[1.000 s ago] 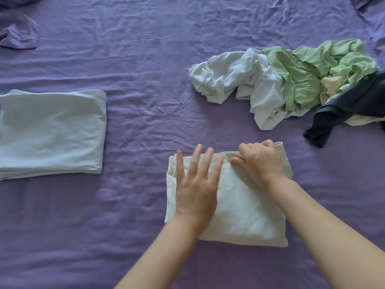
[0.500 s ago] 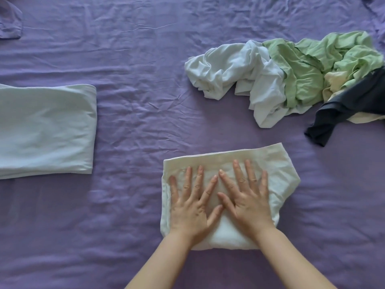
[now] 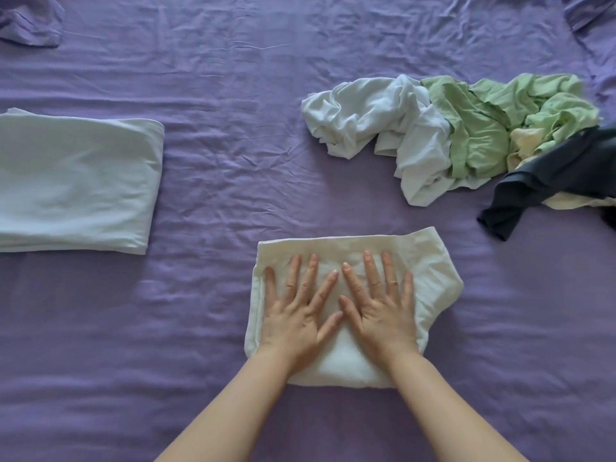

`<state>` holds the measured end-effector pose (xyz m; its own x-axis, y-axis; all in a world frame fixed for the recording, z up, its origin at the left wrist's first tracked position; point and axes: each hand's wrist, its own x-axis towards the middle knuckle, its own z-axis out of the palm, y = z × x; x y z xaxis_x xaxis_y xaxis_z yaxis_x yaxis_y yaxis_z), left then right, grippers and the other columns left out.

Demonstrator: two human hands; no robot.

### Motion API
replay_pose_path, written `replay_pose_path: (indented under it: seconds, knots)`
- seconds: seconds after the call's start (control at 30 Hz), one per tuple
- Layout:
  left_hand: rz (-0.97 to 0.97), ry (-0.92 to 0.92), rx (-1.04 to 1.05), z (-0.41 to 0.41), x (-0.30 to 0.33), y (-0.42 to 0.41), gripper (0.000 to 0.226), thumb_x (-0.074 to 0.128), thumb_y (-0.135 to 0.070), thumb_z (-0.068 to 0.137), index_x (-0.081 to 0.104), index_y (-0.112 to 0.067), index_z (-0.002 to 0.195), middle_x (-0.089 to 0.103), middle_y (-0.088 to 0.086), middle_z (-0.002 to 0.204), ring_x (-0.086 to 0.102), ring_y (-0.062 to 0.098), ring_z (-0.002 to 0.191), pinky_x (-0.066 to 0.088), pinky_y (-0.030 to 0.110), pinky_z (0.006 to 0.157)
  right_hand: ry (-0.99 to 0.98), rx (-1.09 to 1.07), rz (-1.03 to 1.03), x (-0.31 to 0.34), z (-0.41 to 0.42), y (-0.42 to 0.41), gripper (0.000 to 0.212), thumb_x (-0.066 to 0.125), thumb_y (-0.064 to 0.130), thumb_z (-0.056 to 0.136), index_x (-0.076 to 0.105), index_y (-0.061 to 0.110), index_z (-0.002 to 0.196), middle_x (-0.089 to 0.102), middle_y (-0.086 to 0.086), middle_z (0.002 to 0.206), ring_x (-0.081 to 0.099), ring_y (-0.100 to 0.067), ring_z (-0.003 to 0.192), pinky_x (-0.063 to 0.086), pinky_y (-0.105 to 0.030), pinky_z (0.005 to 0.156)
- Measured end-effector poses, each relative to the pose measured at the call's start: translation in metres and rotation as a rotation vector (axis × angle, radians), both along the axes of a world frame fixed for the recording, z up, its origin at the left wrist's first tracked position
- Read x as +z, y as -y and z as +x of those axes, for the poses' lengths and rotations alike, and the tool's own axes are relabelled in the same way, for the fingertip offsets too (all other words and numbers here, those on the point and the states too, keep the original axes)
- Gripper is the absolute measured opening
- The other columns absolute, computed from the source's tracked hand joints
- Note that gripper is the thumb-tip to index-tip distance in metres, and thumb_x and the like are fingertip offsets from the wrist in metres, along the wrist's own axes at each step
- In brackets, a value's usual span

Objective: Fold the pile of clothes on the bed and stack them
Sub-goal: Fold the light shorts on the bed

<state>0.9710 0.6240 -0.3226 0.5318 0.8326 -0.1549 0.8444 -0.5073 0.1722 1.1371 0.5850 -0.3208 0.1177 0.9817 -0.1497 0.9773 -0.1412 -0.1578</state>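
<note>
A folded cream-white garment [image 3: 433, 271] lies on the purple bed sheet [image 3: 216, 195] in front of me. My left hand [image 3: 296, 311] and my right hand [image 3: 380, 308] both press flat on top of it, fingers spread and straight, thumbs almost touching. A folded pale-blue garment [image 3: 76, 185] lies at the left. At the right sits the unfolded pile: a crumpled white garment [image 3: 376, 115], a green one [image 3: 483, 128], a cream piece [image 3: 520, 145] and a dark navy one [image 3: 546, 185].
A purple pillowcase corner [image 3: 30, 21] shows at the top left, and more purple fabric [image 3: 586, 11] at the top right. Wrinkled sheet stretches between the folded pale-blue garment and the pile.
My right hand let go of the garment's top edge and both hands came down flat on it, side by side. Over the last half second they have barely moved.
</note>
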Motion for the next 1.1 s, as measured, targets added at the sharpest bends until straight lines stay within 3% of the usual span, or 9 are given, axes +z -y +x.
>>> replay_pose_path:
  seconds: [0.13, 0.2, 0.3, 0.4, 0.5, 0.6, 0.73, 0.9, 1.1]
  knots:
    - [-0.136, -0.034, 0.346, -0.009, 0.013, 0.022, 0.064, 0.027, -0.06, 0.088, 0.027, -0.032, 0.146, 0.027, 0.005, 0.154, 0.021, 0.029, 0.142, 0.012, 0.061, 0.109, -0.016, -0.075, -0.059, 0.013, -0.002, 0.036, 0.054, 0.031, 0.048, 0.091, 0.03, 0.032, 0.142, 0.028, -0.006, 0.153, 0.017, -0.031, 0.14, 0.011, -0.057, 0.108]
    - [-0.236, -0.022, 0.572, -0.015, 0.021, 0.035, 0.075, 0.021, -0.066, 0.083, 0.02, -0.029, 0.149, 0.019, 0.009, 0.156, 0.018, 0.03, 0.143, 0.013, 0.06, 0.11, -0.051, -0.213, -0.054, 0.02, -0.002, 0.058, 0.059, 0.041, 0.048, 0.087, 0.032, 0.028, 0.142, 0.03, -0.013, 0.151, 0.02, -0.034, 0.139, 0.018, -0.059, 0.108]
    - [-0.358, 0.076, 0.701, -0.015, 0.036, 0.045, 0.079, 0.033, -0.064, 0.089, 0.002, -0.025, 0.151, 0.003, 0.01, 0.159, 0.009, 0.027, 0.146, 0.013, 0.049, 0.114, -0.34, -0.625, 0.006, 0.034, -0.005, 0.072, 0.085, 0.07, 0.036, 0.08, 0.021, 0.02, 0.148, 0.013, -0.019, 0.155, 0.018, -0.036, 0.14, 0.024, -0.052, 0.11]
    - [-0.365, 0.273, 0.872, -0.006, 0.057, 0.046, 0.086, 0.061, -0.04, 0.086, 0.008, -0.02, 0.151, 0.02, 0.008, 0.156, 0.028, 0.03, 0.137, 0.028, 0.041, 0.107, -0.668, -0.859, 0.066, 0.052, -0.015, 0.068, 0.092, 0.073, 0.015, 0.078, 0.014, 0.014, 0.149, 0.023, -0.018, 0.152, 0.027, -0.034, 0.138, 0.032, -0.041, 0.107]
    - [-0.417, 0.395, 1.041, -0.008, 0.063, 0.038, 0.083, 0.068, -0.028, 0.081, 0.021, -0.015, 0.148, 0.041, 0.011, 0.143, 0.042, 0.032, 0.126, 0.037, 0.039, 0.101, -0.716, -0.892, 0.055, 0.065, -0.011, 0.062, 0.087, 0.072, 0.009, 0.076, 0.02, 0.008, 0.145, 0.046, -0.016, 0.138, 0.049, -0.036, 0.12, 0.041, -0.037, 0.092]
    - [-0.488, 0.455, 1.102, -0.016, 0.068, 0.026, 0.056, 0.069, -0.028, 0.078, 0.046, -0.014, 0.128, 0.06, 0.008, 0.121, 0.055, 0.03, 0.11, 0.047, 0.039, 0.089, -0.741, -0.883, -0.036, 0.076, 0.003, 0.055, 0.082, 0.072, 0.013, 0.076, 0.025, 0.008, 0.144, 0.052, -0.014, 0.132, 0.052, -0.035, 0.116, 0.041, -0.036, 0.09]
    - [-0.53, 0.513, 1.131, -0.017, 0.085, 0.021, 0.033, 0.068, -0.029, 0.08, 0.059, -0.011, 0.106, 0.066, 0.008, 0.107, 0.059, 0.03, 0.101, 0.048, 0.036, 0.083, -0.742, -0.78, -0.007, 0.097, 0.005, 0.05, 0.073, 0.063, 0.014, 0.082, 0.027, 0.016, 0.145, 0.051, -0.006, 0.135, 0.051, -0.032, 0.117, 0.04, -0.035, 0.09]
    - [-0.493, 0.681, 1.162, -0.044, 0.12, 0.012, 0.014, 0.067, -0.021, 0.08, 0.058, -0.017, 0.09, 0.065, 0.002, 0.095, 0.059, 0.021, 0.084, 0.045, 0.03, 0.071, -0.831, -0.678, 0.088, 0.13, -0.014, 0.03, 0.069, 0.059, 0.012, 0.084, 0.028, 0.022, 0.146, 0.053, 0.0, 0.132, 0.051, -0.028, 0.116, 0.038, -0.03, 0.086]
    - [-0.413, 0.886, 1.148, -0.122, 0.154, -0.03, 0.047, 0.074, -0.046, 0.058, 0.067, -0.016, 0.093, 0.072, 0.004, 0.093, 0.068, 0.025, 0.087, 0.055, 0.046, 0.08, -0.914, -0.609, 0.11, 0.155, -0.067, -0.027, 0.064, 0.068, 0.014, 0.079, 0.041, 0.013, 0.137, 0.058, -0.004, 0.127, 0.055, -0.028, 0.114, 0.044, -0.037, 0.092]
